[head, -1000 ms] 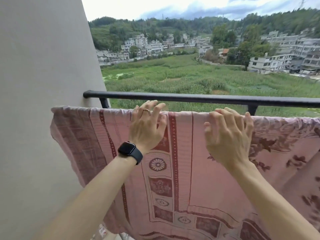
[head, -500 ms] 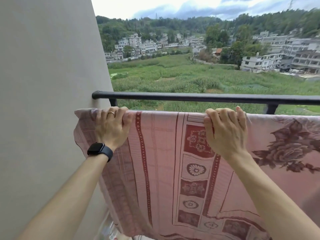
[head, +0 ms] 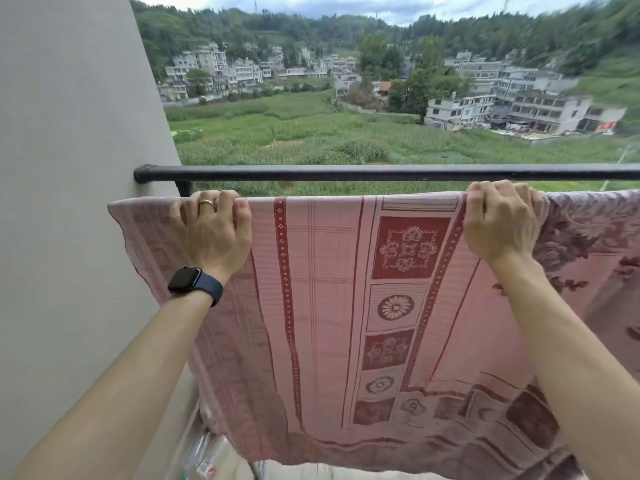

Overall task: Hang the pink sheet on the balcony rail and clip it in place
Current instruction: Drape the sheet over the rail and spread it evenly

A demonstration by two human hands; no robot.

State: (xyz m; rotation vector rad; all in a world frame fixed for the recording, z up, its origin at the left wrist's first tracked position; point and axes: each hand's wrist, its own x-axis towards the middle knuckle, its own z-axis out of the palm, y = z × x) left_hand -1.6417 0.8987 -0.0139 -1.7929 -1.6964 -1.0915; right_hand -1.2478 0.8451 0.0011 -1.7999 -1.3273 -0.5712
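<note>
1. A plain grey wall (head: 69,168) was seen filling the left side; the left end of a black balcony rail (head: 381,172) was set against it, and the rail was run level across to the right edge.
2. Far beyond the rail, a green field (head: 294,133), pale houses (head: 485,105) and wooded hills were seen; some clear plastic items (head: 207,452) at the near bottom, under the hem, were too blurred to be named.
3. The wall stood just beside the cloth's left edge; a short bracket (head: 185,188) under the rail was partly hidden behind the cloth's top left corner.
4. The pink sheet (head: 329,306) was found just below the rail and nearer than it; whether it touched the rail or was laid over a lower bar could not be told.
5. Its long axis was laid left to right, parallel with the rail, with the top edge level; the cloth hung down toward the near bottom, its dark red stripes and flowered panels running top to bottom; its right part was cut off by the frame.
6. The top edge near the left corner was gripped by the left hand (head: 213,233), fingers curled over it; a ring (head: 205,201) and a dark watch (head: 194,282) were worn.
7. The same edge, well to the right, was gripped by the right hand (head: 502,223), fingers likewise curled over.
</note>
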